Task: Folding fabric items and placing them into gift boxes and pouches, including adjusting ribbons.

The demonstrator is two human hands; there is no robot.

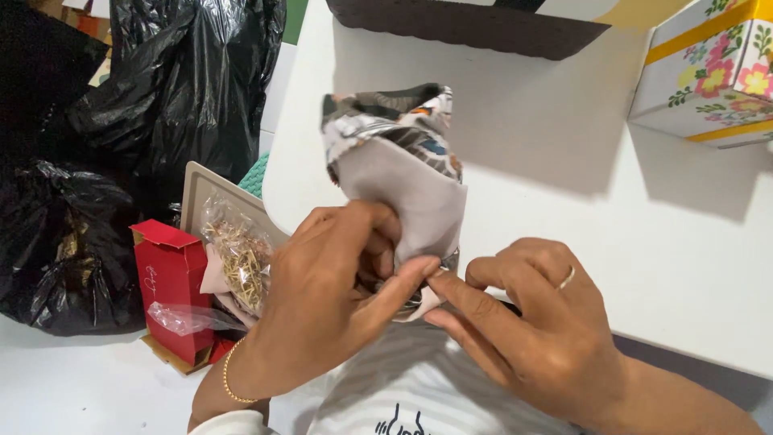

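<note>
Nearest the camera, a striped garment (419, 379) was seen at the bottom edge, its print cut off by the frame. Beyond it, a white table (564, 161) filled most of the view; its far corners were out of frame. Left of the table, black plastic bags (161, 89) were heaped, their contents hidden. At the table's upper right corner a flowered box (708, 68) was only partly shown, and a dark scalloped-edged object (467, 28) was cut off at the table's far edge. Over the table's near edge a patterned fabric pouch (398, 173) with grey lining was held upright, its lower end concealed by the hands. The left hand (322, 298) was wrapped around the pouch's base, thumb pressed to the cloth. The right hand (531, 330), wearing a ring, had thumb and forefinger pinched on the pouch's bottom edge; what lay between the fingertips could not be made out. Left of the table, a red carton (173, 286) stood open, and a clear bag of gold-coloured bits (237, 258) leaned on a beige board (197, 189).
</note>
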